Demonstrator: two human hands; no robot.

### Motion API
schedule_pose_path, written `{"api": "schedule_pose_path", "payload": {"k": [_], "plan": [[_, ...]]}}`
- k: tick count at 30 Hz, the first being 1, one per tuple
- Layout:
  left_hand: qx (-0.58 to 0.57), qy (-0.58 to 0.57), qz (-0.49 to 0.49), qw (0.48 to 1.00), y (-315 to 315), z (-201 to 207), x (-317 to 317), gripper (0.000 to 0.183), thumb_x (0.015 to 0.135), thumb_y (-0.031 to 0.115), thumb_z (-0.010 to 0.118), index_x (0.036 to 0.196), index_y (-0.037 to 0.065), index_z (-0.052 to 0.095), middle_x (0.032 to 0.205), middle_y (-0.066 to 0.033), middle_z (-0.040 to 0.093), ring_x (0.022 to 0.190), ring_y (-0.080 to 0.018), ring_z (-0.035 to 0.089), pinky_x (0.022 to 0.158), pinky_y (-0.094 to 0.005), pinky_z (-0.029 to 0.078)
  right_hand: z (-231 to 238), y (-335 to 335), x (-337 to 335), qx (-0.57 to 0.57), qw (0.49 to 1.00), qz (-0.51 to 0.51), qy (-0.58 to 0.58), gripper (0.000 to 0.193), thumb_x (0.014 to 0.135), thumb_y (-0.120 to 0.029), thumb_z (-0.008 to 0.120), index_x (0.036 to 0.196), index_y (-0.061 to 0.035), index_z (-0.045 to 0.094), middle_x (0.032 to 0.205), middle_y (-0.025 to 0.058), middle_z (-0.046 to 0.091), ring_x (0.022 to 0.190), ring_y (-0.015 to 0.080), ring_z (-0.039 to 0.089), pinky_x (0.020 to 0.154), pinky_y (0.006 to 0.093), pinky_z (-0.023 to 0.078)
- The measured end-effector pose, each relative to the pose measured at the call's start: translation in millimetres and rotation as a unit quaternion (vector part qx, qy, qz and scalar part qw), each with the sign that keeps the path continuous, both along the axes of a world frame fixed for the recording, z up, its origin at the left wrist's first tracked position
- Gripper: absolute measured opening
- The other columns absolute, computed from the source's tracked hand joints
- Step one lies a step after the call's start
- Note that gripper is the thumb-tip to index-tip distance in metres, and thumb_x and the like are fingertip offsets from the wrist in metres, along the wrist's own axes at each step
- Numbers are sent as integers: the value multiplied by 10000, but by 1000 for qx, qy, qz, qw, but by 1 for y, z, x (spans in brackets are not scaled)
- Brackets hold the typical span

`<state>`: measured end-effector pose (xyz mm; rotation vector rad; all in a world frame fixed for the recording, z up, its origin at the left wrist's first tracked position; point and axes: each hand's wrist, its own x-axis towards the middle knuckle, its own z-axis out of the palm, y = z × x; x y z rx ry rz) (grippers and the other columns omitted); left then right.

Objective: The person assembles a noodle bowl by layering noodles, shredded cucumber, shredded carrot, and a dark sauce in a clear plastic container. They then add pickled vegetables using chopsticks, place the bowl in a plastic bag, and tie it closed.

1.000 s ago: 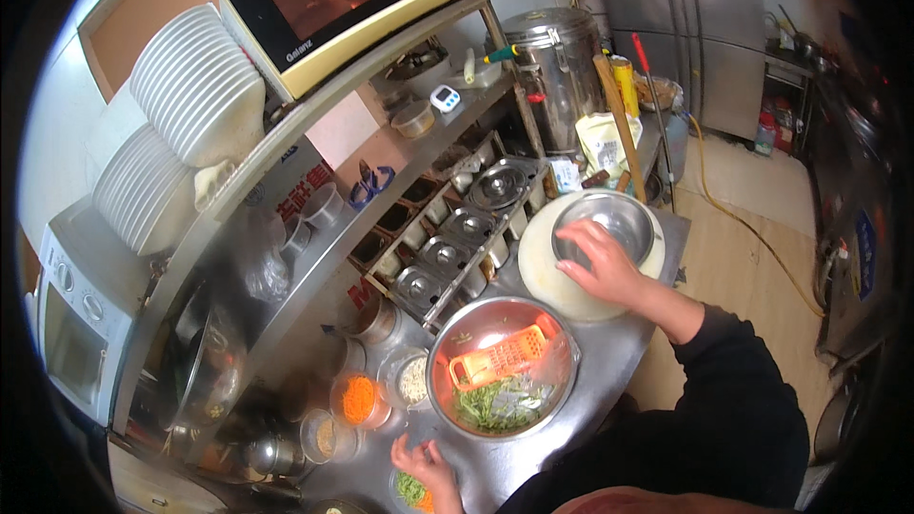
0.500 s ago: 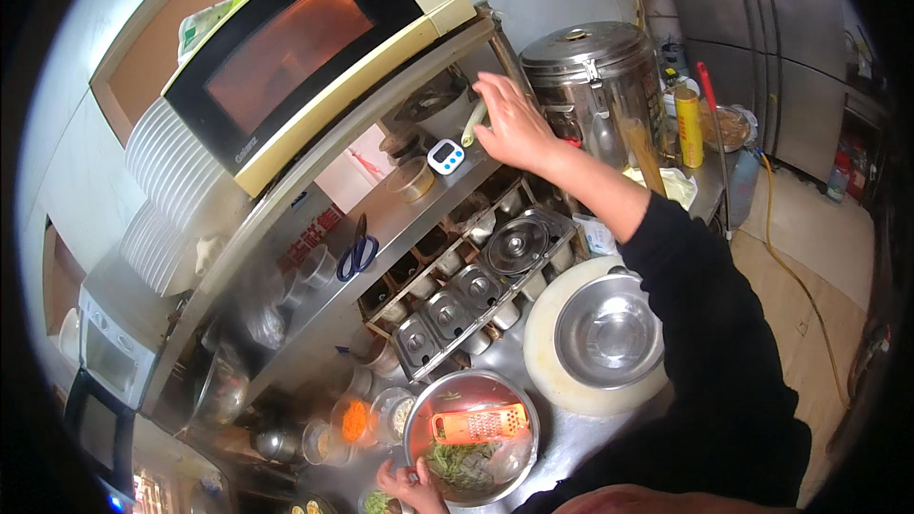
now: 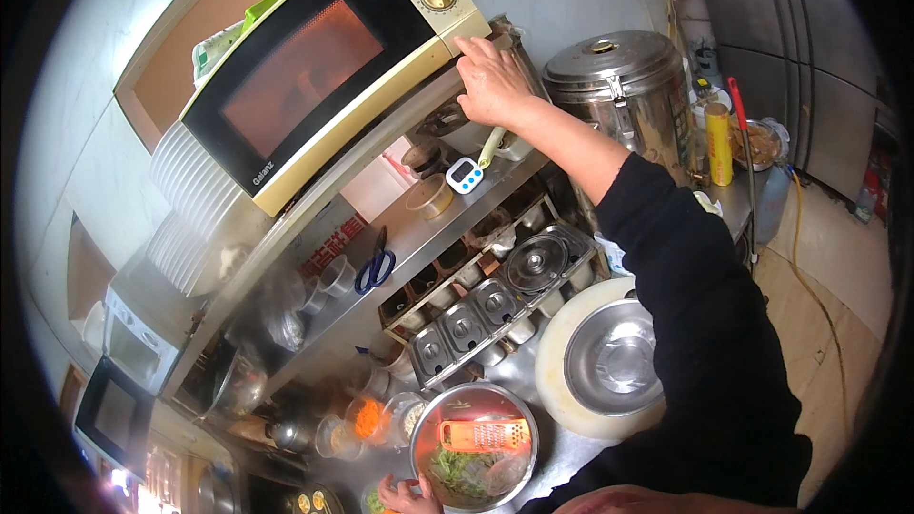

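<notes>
My right hand (image 3: 490, 84) is raised with its fingers extended, the fingertips at the lower right corner of a cream and black microwave (image 3: 305, 76) on a shelf. It holds nothing. Below it, a white timer (image 3: 465, 175) with blue buttons stands on the lower shelf beside a pale green handle (image 3: 492, 146). At the bottom, my left hand (image 3: 411, 497) has loosely bent, parted fingers and no visible object in them. It is nearest to the rim of a steel bowl (image 3: 526, 492) and a tub of greens (image 3: 373, 498). An orange grater (image 3: 486, 435) lies in the bowl, over shredded greens (image 3: 462, 468).
A steel basin (image 3: 614, 347) rests on a round board (image 3: 552, 390) at the right. Lidded steel pans (image 3: 464, 326) line the counter's back. Blue-handled scissors (image 3: 376, 269), stacked plates (image 3: 195, 171), shredded carrot (image 3: 371, 419) and a large steel pot (image 3: 609, 71) stand around.
My right hand has moved up from beside the timer to the microwave's lower corner. The orange glow in the microwave window has faded. The whole view has shifted slightly.
</notes>
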<state>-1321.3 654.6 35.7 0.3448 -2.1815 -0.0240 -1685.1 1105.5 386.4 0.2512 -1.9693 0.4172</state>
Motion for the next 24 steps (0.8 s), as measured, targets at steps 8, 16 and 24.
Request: {"api": "schedule_pose_path", "payload": {"k": [8,16,24], "plan": [[-28,-35,-12,999,-5,0,-7,293,766,317,739,771,33,670,1155,-210,572,1015,-413,517,873,-531,413,12,9,-32,-53,989,-16,134,320,756,-160,676,1001,27,590,1385,197,418,1277,373,378,1035,473,345],[-8,-52,4,999,-1,3,-11,280,786,311,721,738,41,665,1142,-198,578,990,-402,526,838,-513,427,93,23,-76,-259,935,58,236,245,811,-194,627,1012,-57,655,997,163,625,961,351,590,862,409,476],[-3,-40,10,999,-6,-5,-2,269,775,276,735,724,27,648,1116,-185,595,1012,-396,520,862,-508,414,110,29,-92,-254,945,68,195,201,823,-192,568,937,-67,677,959,150,642,941,337,596,836,422,482]]}}
